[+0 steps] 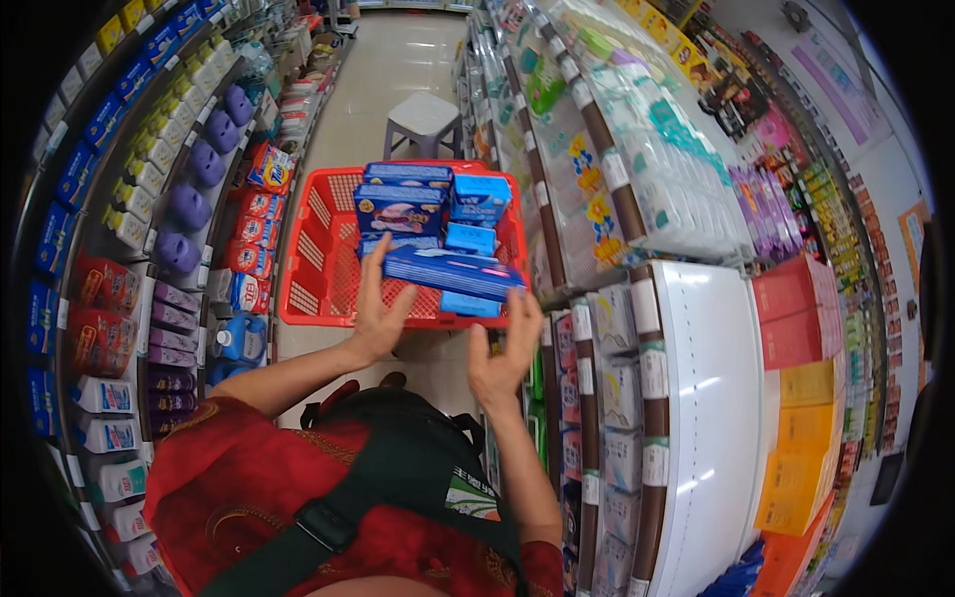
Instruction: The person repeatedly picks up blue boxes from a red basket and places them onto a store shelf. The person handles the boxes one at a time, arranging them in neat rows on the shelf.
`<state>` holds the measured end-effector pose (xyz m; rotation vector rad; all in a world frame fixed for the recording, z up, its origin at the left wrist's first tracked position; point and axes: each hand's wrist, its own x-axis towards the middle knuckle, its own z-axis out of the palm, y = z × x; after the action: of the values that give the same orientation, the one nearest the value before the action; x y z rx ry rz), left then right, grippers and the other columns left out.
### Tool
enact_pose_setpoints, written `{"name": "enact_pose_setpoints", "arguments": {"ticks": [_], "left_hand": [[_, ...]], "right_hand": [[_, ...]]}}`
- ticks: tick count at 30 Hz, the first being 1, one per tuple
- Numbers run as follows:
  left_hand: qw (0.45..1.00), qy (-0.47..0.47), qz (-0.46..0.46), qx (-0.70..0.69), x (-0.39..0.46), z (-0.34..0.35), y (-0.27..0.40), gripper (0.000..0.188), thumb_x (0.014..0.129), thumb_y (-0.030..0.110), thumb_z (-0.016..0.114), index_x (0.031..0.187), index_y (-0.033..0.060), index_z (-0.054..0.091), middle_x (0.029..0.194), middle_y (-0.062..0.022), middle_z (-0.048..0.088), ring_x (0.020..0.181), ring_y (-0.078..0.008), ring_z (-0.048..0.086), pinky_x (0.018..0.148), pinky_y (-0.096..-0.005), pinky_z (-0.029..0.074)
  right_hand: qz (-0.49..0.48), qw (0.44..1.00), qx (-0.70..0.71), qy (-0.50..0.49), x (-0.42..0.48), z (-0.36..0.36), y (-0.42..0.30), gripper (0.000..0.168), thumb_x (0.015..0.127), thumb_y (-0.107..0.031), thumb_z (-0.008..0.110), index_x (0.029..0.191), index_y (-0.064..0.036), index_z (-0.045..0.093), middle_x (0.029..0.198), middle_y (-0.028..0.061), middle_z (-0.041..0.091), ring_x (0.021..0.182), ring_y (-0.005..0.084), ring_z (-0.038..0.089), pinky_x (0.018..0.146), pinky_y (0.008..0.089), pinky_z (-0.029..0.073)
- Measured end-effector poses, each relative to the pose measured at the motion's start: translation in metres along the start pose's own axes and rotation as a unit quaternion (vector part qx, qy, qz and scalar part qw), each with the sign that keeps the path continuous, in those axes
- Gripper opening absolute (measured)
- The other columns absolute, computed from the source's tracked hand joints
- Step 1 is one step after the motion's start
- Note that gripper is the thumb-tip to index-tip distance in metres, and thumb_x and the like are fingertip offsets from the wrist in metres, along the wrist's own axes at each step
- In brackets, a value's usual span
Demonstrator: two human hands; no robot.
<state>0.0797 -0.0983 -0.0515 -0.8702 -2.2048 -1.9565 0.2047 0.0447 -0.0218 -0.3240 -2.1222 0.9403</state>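
Both hands are over a red plastic shopping basket (292, 254). Between them is a dark blue packet (455, 273), tilted down to the right. My left hand (380, 306) touches its left end with the fingertips. At its right end are the fingers of my right hand (507, 343). Beneath and behind it, dark blue boxes (399, 210) stand in the basket's middle, beside light blue packs (480, 200) on the right. Another light blue pack (470, 304) lies near the front wall of the basket.
A grey stool with a pale seat (424, 114) stands in the aisle beyond the basket. On the left, shelves hold bottles, purple containers (189, 207) and detergent packs (268, 168). Shelves with wrapped packs (619, 317) line the right, with a white shelf top (709, 418) close by.
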Motion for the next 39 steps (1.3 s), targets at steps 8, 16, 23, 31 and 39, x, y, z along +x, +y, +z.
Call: {"name": "enact_pose_setpoints", "arguments": {"ticks": [8, 16, 23, 31, 39], "left_hand": [[0.976, -0.027, -0.19, 0.107, 0.007, -0.057, -0.162, 0.087, 0.081, 0.014, 0.068, 0.15, -0.0036, 0.017, 0.144, -0.031, 0.034, 0.134, -0.0416, 0.036, 0.112, -0.0439, 0.03], [0.973, -0.105, -0.006, 0.205, 0.025, -0.004, -0.072, 0.089, 0.085, 0.015, 0.066, 0.152, -0.0006, 0.011, 0.154, -0.0294, 0.015, 0.144, -0.0443, 0.015, 0.117, -0.052, 0.016], [0.947, -0.26, 0.14, -0.129, -0.013, 0.115, 0.051, 0.084, 0.079, 0.002, 0.063, 0.15, -0.0037, 0.019, 0.155, -0.0223, 0.025, 0.139, -0.0336, 0.032, 0.109, -0.0432, 0.032], [0.779, -0.416, 0.319, -0.345, -0.108, 0.201, 0.19, 0.078, 0.08, 0.01, 0.068, 0.145, -0.0036, 0.028, 0.146, -0.0323, 0.033, 0.132, -0.0431, 0.039, 0.107, -0.0488, 0.033], [0.581, -0.569, 0.446, -0.372, -0.201, 0.236, 0.308, 0.074, 0.078, 0.021, 0.075, 0.141, 0.0029, 0.041, 0.145, -0.0271, 0.034, 0.134, -0.0465, 0.034, 0.107, -0.0548, 0.033]], "right_hand": [[0.101, 0.971, 0.102, -0.192, -0.014, 0.143, 0.113, 0.057, 0.087, -0.021, 0.069, 0.134, 0.004, 0.05, 0.13, 0.0209, 0.05, 0.114, 0.0293, 0.056, 0.093, 0.034, 0.049], [0.111, 0.98, 0.024, -0.164, -0.023, 0.077, 0.076, 0.054, 0.086, -0.015, 0.066, 0.131, 0.008, 0.049, 0.13, 0.0291, 0.051, 0.12, 0.0439, 0.051, 0.101, 0.0445, 0.043], [0.137, 0.989, -0.04, -0.047, -0.075, -0.063, 0.007, 0.046, 0.082, -0.008, 0.067, 0.123, 0.008, 0.053, 0.119, 0.0252, 0.057, 0.11, 0.0423, 0.057, 0.093, 0.0457, 0.047], [0.06, 0.907, -0.346, 0.234, -0.163, -0.234, -0.097, 0.046, 0.071, 0.003, 0.072, 0.116, 0.005, 0.063, 0.105, 0.0205, 0.067, 0.085, 0.0326, 0.064, 0.072, 0.0368, 0.051], [0.085, 0.67, -0.673, 0.302, -0.251, -0.445, -0.193, 0.035, 0.083, 0.0, 0.061, 0.118, 0.003, 0.062, 0.112, 0.0196, 0.066, 0.099, 0.0338, 0.063, 0.083, 0.0399, 0.049]]}}
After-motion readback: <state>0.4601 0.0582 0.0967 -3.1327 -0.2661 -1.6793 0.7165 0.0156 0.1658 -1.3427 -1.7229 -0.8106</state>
